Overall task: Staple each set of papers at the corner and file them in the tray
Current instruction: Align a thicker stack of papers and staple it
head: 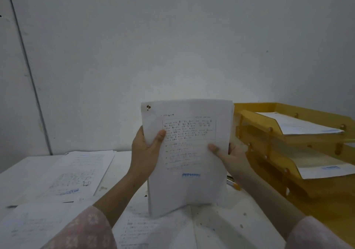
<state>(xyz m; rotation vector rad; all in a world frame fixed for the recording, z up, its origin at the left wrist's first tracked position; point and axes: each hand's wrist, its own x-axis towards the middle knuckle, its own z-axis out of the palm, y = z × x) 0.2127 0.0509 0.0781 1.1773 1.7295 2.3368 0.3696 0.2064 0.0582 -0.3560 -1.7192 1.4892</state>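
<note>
I hold a set of printed white papers [189, 158] upright above the table, its lower edge resting on the surface. My left hand [147, 150] grips its left edge, thumb on the front page. My right hand [230, 158] grips the right edge, thumb on the front too. A dark rusty mark sits at the set's top left corner. A yellow stacked file tray [269, 133] stands at the right, with papers lying in its upper tiers. A small yellow and metal object [233, 184], possibly the stapler, peeks out behind my right wrist, mostly hidden.
Loose printed sheets [76, 173] lie spread on the white table [123, 170] at the left, and more sheets [138, 229] lie in front of me. A pale wall rises directly behind the table.
</note>
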